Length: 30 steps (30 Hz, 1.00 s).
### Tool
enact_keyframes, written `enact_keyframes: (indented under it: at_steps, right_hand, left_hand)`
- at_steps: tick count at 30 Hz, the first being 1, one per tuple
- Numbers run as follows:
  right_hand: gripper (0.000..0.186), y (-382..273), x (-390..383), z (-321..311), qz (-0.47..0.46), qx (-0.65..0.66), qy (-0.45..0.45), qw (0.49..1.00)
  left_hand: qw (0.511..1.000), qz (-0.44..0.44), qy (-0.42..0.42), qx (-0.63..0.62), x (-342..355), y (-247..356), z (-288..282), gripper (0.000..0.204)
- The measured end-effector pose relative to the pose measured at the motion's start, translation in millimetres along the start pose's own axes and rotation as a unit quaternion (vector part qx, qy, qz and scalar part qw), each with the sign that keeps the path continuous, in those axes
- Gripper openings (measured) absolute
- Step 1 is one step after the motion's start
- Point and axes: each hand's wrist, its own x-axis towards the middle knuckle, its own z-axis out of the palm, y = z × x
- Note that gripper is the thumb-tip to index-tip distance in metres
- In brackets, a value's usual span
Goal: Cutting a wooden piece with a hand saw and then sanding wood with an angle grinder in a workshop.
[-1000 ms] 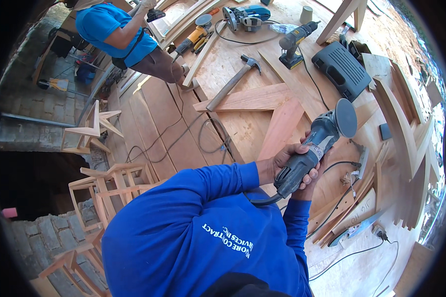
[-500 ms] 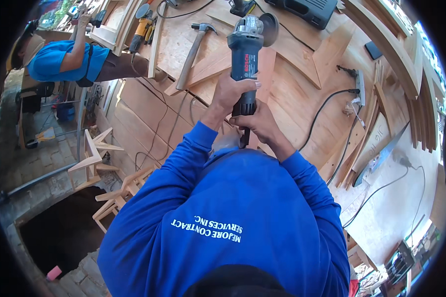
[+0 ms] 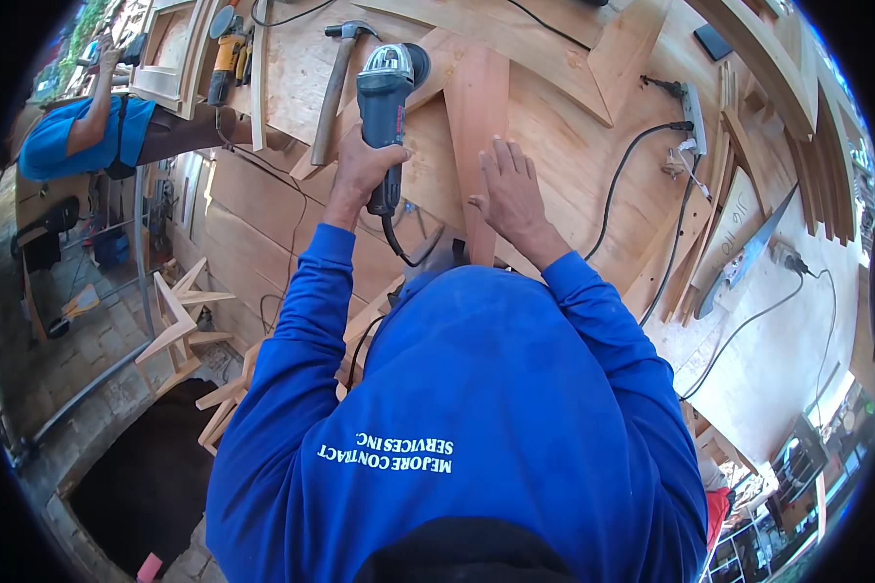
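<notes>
My left hand [image 3: 365, 170] is wrapped round the lower body of a dark blue angle grinder [image 3: 383, 107]. Its silver head and round disc point away from me, and its black cord hangs down toward my body. My right hand [image 3: 515, 199] lies with fingers stretched out on the edge of a reddish wooden board [image 3: 478, 107], which runs away from me across the table. Just left of the grinder lies a claw hammer [image 3: 332, 97] with a wooden handle. Joined wooden pieces [image 3: 554, 73] lie on the table beyond the right hand.
A white power strip [image 3: 692, 117] with plugged cords sits to the right, near a handsaw [image 3: 749, 257] and stacked curved wood strips [image 3: 826, 175]. A yellow grinder [image 3: 226, 58] lies far left, near a person in a blue shirt [image 3: 87, 136]. Small wooden frames [image 3: 180, 321] stand below left.
The grinder has moved left in my left hand. My right hand has let go of it and now lies flat on the reddish board.
</notes>
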Motion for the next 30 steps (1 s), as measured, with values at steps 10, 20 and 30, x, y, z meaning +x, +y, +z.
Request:
enact_keyframes:
  at_steps: [10, 20, 30]
  right_hand:
    - [0.093, 8, -13, -2, 0.137, -0.032, -0.092, 0.986]
    - [0.092, 10, -12, -5, 0.141, 0.009, -0.082, 0.987]
    - [0.092, 10, -13, -2, 0.141, -0.001, -0.084, 0.986]
  left_hand:
    - [0.992, -0.003, -0.009, 0.127, 24, 2, 19, 0.048]
    - [0.989, 0.015, -0.038, 0.143, 38, -5, 19, 0.050]
    - [0.993, 0.006, -0.033, 0.113, 46, 9, 14, 0.048]
